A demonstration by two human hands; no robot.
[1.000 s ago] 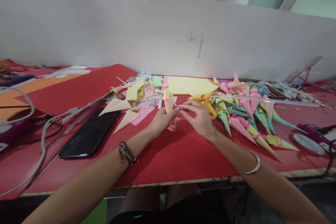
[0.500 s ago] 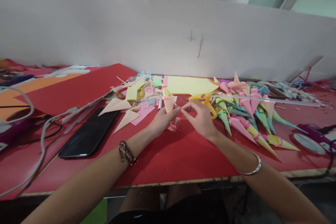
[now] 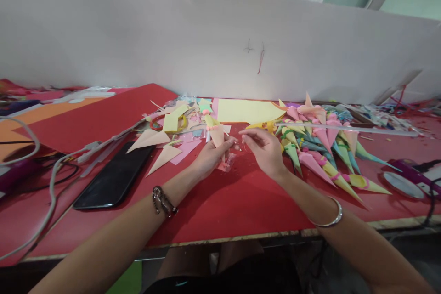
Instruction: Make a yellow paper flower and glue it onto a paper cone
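Observation:
Closed around a peach paper cone (image 3: 217, 137) is my left hand (image 3: 210, 158), above the red table. The cone has a yellow upper part and pink trim, with a pink ball at its top. A short way to the right is my right hand (image 3: 263, 149), its thumb and index finger slightly apart near small bits on the table; no object shows between them. Just behind my right hand lies a yellow glue gun (image 3: 268, 126), partly covered by the hand. A small clear and pink plastic piece (image 3: 226, 163) lies below my left hand.
A black phone (image 3: 115, 177) lies at left, beside peach paper pieces (image 3: 164, 158) and a white cable (image 3: 53, 188). Finished-looking coloured cones (image 3: 324, 167) are heaped at right, under a long clear stick (image 3: 344, 127). Yellow paper (image 3: 250, 111) lies at the back.
My right hand's fingertips have parted and moved slightly away from my left hand. The cone in my left hand has tilted a little to the left.

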